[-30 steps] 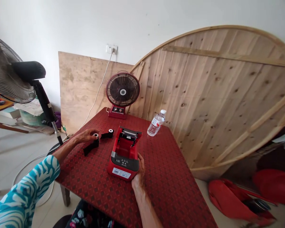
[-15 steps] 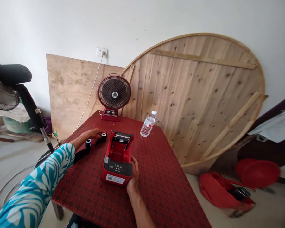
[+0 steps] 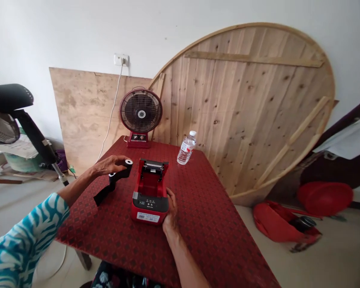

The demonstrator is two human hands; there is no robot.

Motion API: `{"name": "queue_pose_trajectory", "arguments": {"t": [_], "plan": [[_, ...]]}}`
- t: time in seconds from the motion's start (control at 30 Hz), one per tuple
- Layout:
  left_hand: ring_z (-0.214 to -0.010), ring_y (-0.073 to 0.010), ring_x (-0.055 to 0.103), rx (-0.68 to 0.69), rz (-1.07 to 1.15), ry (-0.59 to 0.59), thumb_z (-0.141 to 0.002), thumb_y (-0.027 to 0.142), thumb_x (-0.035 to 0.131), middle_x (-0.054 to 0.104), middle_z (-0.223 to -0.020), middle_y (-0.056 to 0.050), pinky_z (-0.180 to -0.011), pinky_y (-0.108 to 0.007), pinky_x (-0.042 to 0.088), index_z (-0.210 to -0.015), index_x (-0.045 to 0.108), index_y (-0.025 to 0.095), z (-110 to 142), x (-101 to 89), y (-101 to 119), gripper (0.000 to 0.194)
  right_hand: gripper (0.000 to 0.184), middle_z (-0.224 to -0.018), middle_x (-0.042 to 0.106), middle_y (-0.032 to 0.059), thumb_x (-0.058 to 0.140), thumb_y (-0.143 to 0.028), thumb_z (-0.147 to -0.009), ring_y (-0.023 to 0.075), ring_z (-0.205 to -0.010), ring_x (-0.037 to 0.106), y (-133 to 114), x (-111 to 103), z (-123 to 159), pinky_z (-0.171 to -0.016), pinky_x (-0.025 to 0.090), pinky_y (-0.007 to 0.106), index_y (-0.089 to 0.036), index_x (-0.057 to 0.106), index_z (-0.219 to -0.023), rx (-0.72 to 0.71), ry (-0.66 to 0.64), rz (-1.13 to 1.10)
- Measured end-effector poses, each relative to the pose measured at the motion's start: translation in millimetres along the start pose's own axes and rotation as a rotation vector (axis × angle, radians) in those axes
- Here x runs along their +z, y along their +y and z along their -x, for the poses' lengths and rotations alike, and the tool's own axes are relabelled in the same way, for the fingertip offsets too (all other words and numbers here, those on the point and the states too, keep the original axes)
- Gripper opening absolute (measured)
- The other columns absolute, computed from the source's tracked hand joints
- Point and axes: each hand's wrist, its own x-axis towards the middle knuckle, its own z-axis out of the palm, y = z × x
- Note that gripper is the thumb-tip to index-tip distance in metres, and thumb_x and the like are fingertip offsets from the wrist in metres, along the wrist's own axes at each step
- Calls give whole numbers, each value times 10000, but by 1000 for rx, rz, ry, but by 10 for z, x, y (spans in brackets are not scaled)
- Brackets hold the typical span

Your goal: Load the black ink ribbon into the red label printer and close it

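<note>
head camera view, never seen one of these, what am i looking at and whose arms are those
This picture comes from a camera worn on a person's head, looking forward and down, so the arms are that person's own. Their left hand is at a black strip wound on two white-cored spools. Their right hand rests against the side of an open red plastic printer. Both stand on a red patterned table, with a clear plastic water bottle further back.
</note>
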Motion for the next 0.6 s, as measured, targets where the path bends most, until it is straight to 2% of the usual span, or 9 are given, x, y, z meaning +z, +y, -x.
{"name": "queue_pose_trajectory", "arguments": {"t": [0.17,0.3,0.5,0.6], "plan": [[-871,-190,638,50,-7,-182,-761,345,649,719,-980,-42,-785,-269,483,-1173,651,163,83,392,415,451,469,-950,699,27,647,-495,-719,189,-808,627,7,20,0,-703,473,290,-202,623,-1085,-35,-5,6],[-853,-182,635,130,-111,-209,-758,360,680,725,-935,-32,-779,-251,471,-1127,687,174,-56,642,497,414,467,-988,692,38,619,-509,-747,198,-842,623,37,18,-9,-715,469,295,-202,625,-1100,-50,-13,31],[-841,-182,632,88,-315,-187,-766,269,644,719,-929,-25,-776,-249,460,-1135,681,194,-222,771,556,379,450,-1044,684,53,600,-495,-779,211,-924,614,43,35,-8,-774,466,309,-197,620,-1116,-80,-48,-1],[-931,-207,626,74,-198,-198,-780,298,632,712,-1019,-42,-847,-279,454,-1184,650,184,-190,751,611,421,427,-1022,690,48,600,-484,-785,216,-941,613,31,47,1,-772,472,309,-204,635,-1106,-92,-43,-4]]}}
